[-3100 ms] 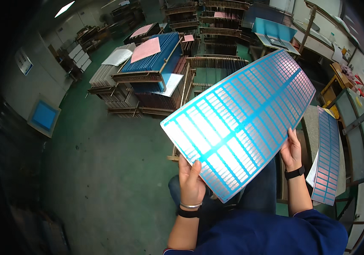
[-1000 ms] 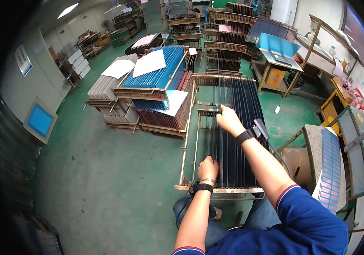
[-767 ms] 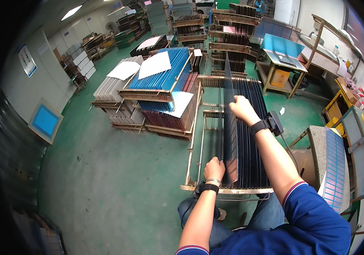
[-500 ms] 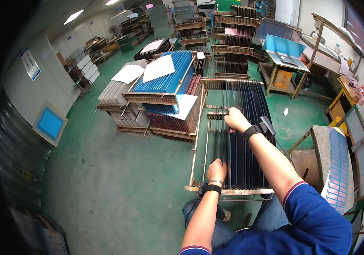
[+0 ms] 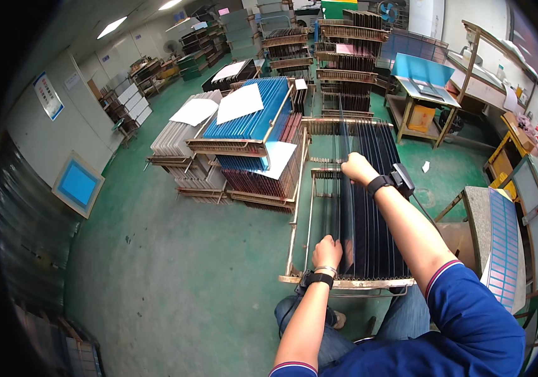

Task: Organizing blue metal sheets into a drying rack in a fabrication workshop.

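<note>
A metal rack [image 5: 295,242] stands in front of me, its right part filled with several thin dark panels [image 5: 376,220] on edge, side by side. At the left end of that row, a thin glossy panel [image 5: 347,217] stands upright in the rack. My right hand [image 5: 360,169] is closed on its edge towards the far end. Nearer to me, my left hand [image 5: 327,252] is closed at the same panel's near end, just behind the rack's front bar. The fingertips of both hands are partly hidden.
Left of the rack stand stacked racks of blue panels [image 5: 272,97] and grey panels [image 5: 177,135] topped with white sheets. A small table [image 5: 475,220] with a blue patterned sheet [image 5: 501,245] is close on my right. Taller rack stacks [image 5: 350,75] rise beyond.
The view has shifted slightly, so the scene sits a little further right. Both hands keep their hold on the panel, with the right hand slightly nearer the rack's far end.
</note>
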`<state>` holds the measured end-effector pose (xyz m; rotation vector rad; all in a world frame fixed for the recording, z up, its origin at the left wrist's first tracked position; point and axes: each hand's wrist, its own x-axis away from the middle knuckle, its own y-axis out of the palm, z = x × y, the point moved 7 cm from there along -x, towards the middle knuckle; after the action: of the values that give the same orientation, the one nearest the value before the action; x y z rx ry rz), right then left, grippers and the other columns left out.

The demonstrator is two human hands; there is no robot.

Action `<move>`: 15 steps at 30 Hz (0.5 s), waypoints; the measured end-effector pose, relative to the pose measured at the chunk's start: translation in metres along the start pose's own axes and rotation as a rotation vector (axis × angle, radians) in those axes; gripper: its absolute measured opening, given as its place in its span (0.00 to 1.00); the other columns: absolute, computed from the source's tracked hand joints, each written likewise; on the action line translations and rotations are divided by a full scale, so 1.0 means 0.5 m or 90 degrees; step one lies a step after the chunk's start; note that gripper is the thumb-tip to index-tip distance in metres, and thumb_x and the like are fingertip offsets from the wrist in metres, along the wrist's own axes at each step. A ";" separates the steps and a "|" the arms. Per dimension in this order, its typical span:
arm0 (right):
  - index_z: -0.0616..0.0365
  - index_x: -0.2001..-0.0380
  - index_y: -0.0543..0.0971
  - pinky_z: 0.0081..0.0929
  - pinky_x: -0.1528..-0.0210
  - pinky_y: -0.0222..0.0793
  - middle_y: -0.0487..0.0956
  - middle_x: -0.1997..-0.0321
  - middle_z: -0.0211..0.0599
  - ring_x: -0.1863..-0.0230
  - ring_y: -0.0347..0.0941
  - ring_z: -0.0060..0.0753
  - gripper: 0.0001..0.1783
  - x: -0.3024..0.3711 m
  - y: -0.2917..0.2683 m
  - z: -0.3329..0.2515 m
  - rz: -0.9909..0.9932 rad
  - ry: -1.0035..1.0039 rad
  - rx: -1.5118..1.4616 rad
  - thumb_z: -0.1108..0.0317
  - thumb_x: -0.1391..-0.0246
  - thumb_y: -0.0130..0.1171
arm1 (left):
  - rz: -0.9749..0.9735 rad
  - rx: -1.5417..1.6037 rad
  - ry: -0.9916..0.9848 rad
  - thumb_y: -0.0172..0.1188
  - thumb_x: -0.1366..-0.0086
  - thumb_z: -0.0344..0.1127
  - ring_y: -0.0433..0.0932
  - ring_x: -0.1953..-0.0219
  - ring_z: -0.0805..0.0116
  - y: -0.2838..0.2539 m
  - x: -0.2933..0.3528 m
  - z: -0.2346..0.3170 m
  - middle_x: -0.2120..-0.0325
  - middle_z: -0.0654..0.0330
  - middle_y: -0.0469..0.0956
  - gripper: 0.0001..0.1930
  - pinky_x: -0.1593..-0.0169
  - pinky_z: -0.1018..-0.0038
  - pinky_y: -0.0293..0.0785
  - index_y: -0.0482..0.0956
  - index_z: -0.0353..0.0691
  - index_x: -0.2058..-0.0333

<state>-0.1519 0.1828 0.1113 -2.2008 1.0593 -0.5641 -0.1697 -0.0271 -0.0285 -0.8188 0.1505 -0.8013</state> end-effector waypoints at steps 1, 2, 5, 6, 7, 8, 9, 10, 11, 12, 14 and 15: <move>0.76 0.74 0.74 0.37 0.73 0.74 0.76 0.76 0.62 0.78 0.77 0.46 0.13 -0.002 0.015 0.007 -0.002 -0.004 -0.001 0.71 0.54 0.48 | 0.004 0.000 -0.001 0.57 0.45 0.45 0.75 0.67 0.44 -0.004 0.002 -0.005 0.75 0.50 0.77 0.14 0.65 0.56 0.71 0.72 0.40 0.76; 0.74 0.74 0.74 0.40 0.68 0.73 0.76 0.74 0.63 0.73 0.77 0.50 0.13 -0.008 0.006 0.018 0.123 -0.081 0.045 0.71 0.54 0.48 | 0.001 0.002 0.003 0.57 0.45 0.45 0.75 0.67 0.44 -0.005 0.002 -0.001 0.75 0.50 0.77 0.14 0.65 0.56 0.70 0.72 0.40 0.76; 0.67 0.70 0.75 0.46 0.54 0.69 0.76 0.67 0.62 0.61 0.73 0.62 0.13 -0.002 0.062 0.087 0.183 -0.126 0.077 0.69 0.56 0.48 | 0.000 0.011 0.007 0.57 0.45 0.44 0.76 0.67 0.44 -0.005 0.000 -0.005 0.75 0.48 0.77 0.13 0.65 0.56 0.70 0.73 0.39 0.75; 0.69 0.68 0.75 0.46 0.53 0.69 0.76 0.66 0.62 0.61 0.73 0.61 0.14 -0.003 0.049 0.099 0.216 -0.170 0.052 0.69 0.56 0.48 | 0.008 0.013 0.022 0.57 0.45 0.44 0.75 0.67 0.43 0.004 0.004 0.000 0.74 0.48 0.77 0.13 0.65 0.56 0.70 0.73 0.39 0.75; 0.68 0.66 0.77 0.42 0.52 0.67 0.76 0.67 0.60 0.58 0.72 0.58 0.16 -0.004 0.038 0.105 0.233 -0.167 0.037 0.72 0.58 0.46 | 0.017 0.014 0.035 0.57 0.45 0.44 0.75 0.67 0.43 0.011 -0.003 0.008 0.74 0.48 0.77 0.13 0.65 0.56 0.70 0.73 0.39 0.75; 0.67 0.61 0.75 0.42 0.52 0.67 0.76 0.63 0.59 0.57 0.72 0.58 0.18 0.005 0.043 0.088 0.182 -0.131 0.063 0.71 0.57 0.47 | 0.009 0.032 0.022 0.57 0.45 0.43 0.75 0.67 0.44 0.005 0.008 0.010 0.74 0.48 0.77 0.13 0.65 0.55 0.70 0.73 0.38 0.74; 0.67 0.56 0.73 0.42 0.52 0.68 0.76 0.59 0.57 0.57 0.72 0.58 0.21 0.014 0.048 0.070 0.132 -0.096 0.088 0.71 0.56 0.48 | 0.001 0.028 0.007 0.57 0.45 0.43 0.76 0.66 0.44 -0.002 0.005 0.009 0.74 0.48 0.77 0.13 0.65 0.56 0.71 0.73 0.38 0.74; 0.67 0.56 0.73 0.42 0.52 0.68 0.76 0.59 0.57 0.57 0.72 0.58 0.21 0.020 0.060 0.054 0.128 -0.104 0.088 0.71 0.56 0.48 | -0.002 0.022 0.005 0.57 0.45 0.43 0.76 0.66 0.45 -0.005 0.001 0.004 0.74 0.48 0.77 0.13 0.65 0.56 0.71 0.73 0.38 0.74; 0.66 0.50 0.67 0.45 0.54 0.68 0.72 0.53 0.58 0.58 0.73 0.58 0.26 0.036 0.063 0.042 0.196 -0.096 0.114 0.70 0.56 0.49 | -0.005 0.016 0.003 0.57 0.45 0.43 0.76 0.66 0.45 -0.007 -0.002 -0.003 0.74 0.48 0.77 0.13 0.65 0.56 0.71 0.73 0.38 0.74; 0.66 0.44 0.61 0.47 0.55 0.69 0.69 0.47 0.58 0.59 0.73 0.58 0.32 0.054 0.062 0.031 0.263 -0.088 0.139 0.70 0.55 0.50 | -0.005 0.020 -0.004 0.57 0.45 0.43 0.76 0.66 0.45 -0.007 0.002 -0.011 0.74 0.48 0.77 0.13 0.65 0.56 0.71 0.73 0.38 0.74; 0.57 0.37 0.51 0.53 0.48 0.62 0.53 0.33 0.47 0.45 0.65 0.48 0.37 0.049 0.075 0.051 0.260 -0.112 0.313 0.66 0.51 0.49 | -0.007 0.028 0.007 0.57 0.45 0.43 0.76 0.66 0.46 -0.015 0.006 0.005 0.74 0.48 0.78 0.13 0.65 0.56 0.71 0.73 0.38 0.74; 0.55 0.37 0.51 0.57 0.43 0.56 0.48 0.31 0.43 0.38 0.58 0.44 0.37 0.027 0.104 0.106 0.296 -0.130 0.435 0.65 0.50 0.49 | -0.017 0.018 0.016 0.57 0.45 0.44 0.76 0.66 0.46 -0.011 0.006 0.015 0.73 0.48 0.77 0.13 0.65 0.56 0.71 0.74 0.39 0.74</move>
<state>-0.1397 0.1654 0.0392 -1.3347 1.0276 -0.3977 -0.1677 -0.0273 -0.0188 -0.7856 0.1501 -0.8367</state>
